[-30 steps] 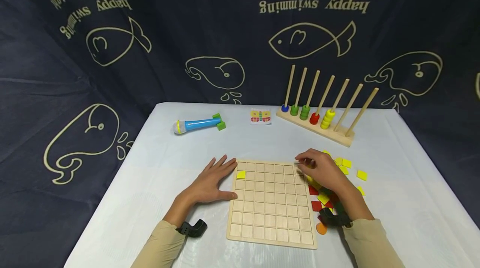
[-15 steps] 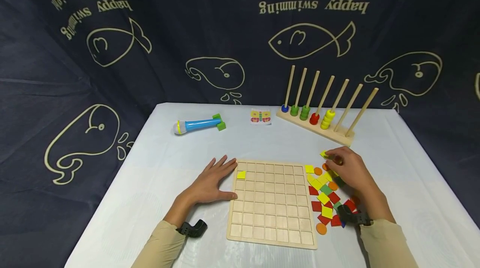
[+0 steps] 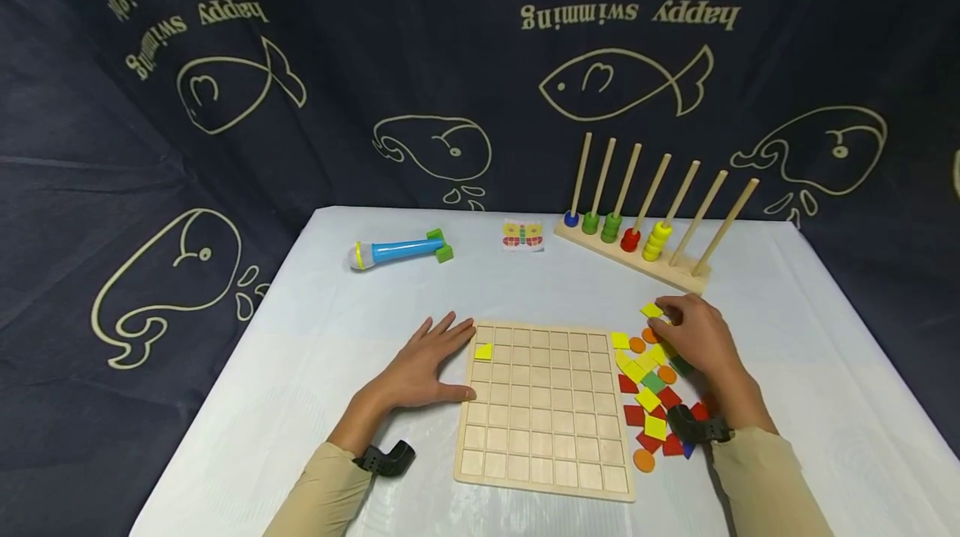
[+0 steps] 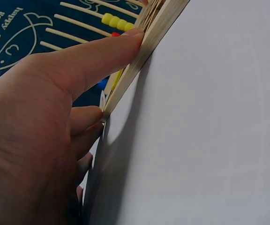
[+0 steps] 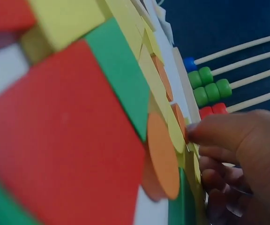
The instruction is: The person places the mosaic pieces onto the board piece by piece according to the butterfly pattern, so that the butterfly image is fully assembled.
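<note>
My left hand (image 3: 420, 370) lies with fingers spread at the left side of a wooden grid board (image 3: 551, 412). Its thumb and fingertips touch the board's edge, as the left wrist view also shows. One yellow tile (image 3: 483, 352) with a cut corner sits in a left cell of the second row. At the far end of a spread of loose tiles, my right hand (image 3: 701, 333) hovers low, thumb and index finger apart. A yellow square tile (image 3: 652, 311) lies by its index fingertip, and an orange disc (image 3: 650, 335) by its thumb. I see nothing held there; the other fingers are partly hidden.
Red tiles (image 3: 633, 414), green tiles (image 3: 653, 382) and several more lie right of the board. Behind stand a bead rack (image 3: 637, 258) with upright pegs, a butterfly card (image 3: 522, 236) and a toy microphone (image 3: 405, 250) against green blocks (image 3: 444, 253).
My right hand has moved from the board's far right corner, rightward to the loose tiles' far end. Since half a second ago its thumb and index finger show a wider gap. My left hand stays put.
</note>
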Available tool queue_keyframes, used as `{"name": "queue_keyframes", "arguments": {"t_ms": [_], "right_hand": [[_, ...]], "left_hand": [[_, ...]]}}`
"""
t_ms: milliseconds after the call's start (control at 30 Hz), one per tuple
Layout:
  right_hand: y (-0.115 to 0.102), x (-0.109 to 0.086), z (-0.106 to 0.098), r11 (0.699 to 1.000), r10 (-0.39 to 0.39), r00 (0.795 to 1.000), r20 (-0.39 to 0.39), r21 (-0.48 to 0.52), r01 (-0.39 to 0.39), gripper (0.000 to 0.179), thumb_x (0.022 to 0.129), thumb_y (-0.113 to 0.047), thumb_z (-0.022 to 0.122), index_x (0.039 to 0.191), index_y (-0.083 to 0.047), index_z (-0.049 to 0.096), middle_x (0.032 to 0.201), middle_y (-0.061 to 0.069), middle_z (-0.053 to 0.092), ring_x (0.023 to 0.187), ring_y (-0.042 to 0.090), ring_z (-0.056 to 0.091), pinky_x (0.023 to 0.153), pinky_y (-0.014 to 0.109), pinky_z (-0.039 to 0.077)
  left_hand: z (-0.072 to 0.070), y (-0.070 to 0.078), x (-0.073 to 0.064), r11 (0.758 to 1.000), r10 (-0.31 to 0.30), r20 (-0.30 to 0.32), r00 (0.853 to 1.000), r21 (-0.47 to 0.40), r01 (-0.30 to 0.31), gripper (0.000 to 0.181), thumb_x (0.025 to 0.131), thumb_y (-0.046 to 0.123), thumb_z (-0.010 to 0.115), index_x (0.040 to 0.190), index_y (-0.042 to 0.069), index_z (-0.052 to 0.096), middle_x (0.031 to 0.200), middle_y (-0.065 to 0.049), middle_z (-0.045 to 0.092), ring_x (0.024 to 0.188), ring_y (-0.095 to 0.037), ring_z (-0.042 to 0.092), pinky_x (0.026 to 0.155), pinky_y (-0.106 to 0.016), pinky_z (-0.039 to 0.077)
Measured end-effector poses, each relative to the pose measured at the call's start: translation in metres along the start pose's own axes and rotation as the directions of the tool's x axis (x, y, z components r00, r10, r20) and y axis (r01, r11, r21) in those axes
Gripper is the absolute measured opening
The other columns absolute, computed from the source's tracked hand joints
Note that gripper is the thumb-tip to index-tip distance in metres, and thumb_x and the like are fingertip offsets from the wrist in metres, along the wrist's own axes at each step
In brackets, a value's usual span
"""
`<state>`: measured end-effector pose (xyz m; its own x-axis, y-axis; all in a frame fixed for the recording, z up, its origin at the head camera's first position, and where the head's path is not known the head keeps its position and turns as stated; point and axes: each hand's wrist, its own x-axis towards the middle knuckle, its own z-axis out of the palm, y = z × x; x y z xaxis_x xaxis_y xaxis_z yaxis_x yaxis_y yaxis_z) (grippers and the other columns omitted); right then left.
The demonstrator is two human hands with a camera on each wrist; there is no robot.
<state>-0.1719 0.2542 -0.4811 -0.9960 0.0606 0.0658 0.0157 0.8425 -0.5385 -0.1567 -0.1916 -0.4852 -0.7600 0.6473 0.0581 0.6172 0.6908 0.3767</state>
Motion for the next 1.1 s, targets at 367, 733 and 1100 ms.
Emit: {"name": "queue_keyframes", "arguments": {"t_ms": [367,733,1100], "right_hand": [[0.004,0.003,0.002,1.0,0.013,1.0,-0.003,0.001,-0.013,0.038,0.084,-0.022,0.073,0.113,0.003,0.067,0.1,0.017,0.057,0.088,0.032,0.05,0.08,0.05,0.047],[-0.007,-0.004,0.0,0.995,-0.082,0.997,-0.008,0.058,0.082,0.037,0.084,-0.023,0.075,0.113,0.001,0.069,0.098,0.014,0.061,0.082,0.027,0.05,0.073,0.041,0.046],[-0.056,-0.018,0.016,0.927,-0.35,0.935,0.057,0.163,0.337,0.028,0.086,-0.019,0.074,0.112,-0.01,0.071,0.096,0.0,0.062,0.076,0.015,0.053,0.064,0.032,0.048]], "left_hand": [[0.0,0.0,0.001,1.0,0.001,-0.006,1.0,0.0,-0.001,0.099,0.077,0.068,0.064,0.151,0.012,0.031,0.156,0.0,0.026,0.145,-0.026,0.012,0.116,-0.048,0.004],[0.001,-0.001,-0.001,1.0,-0.003,-0.018,1.0,0.001,0.003,0.099,0.077,0.069,0.064,0.151,0.013,0.032,0.156,0.002,0.026,0.145,-0.026,0.012,0.116,-0.048,0.006],[0.001,0.001,-0.001,1.0,-0.008,-0.018,1.0,-0.025,0.007,0.098,0.077,0.068,0.065,0.151,0.012,0.033,0.156,0.0,0.027,0.144,-0.027,0.013,0.116,-0.049,0.006]]}}
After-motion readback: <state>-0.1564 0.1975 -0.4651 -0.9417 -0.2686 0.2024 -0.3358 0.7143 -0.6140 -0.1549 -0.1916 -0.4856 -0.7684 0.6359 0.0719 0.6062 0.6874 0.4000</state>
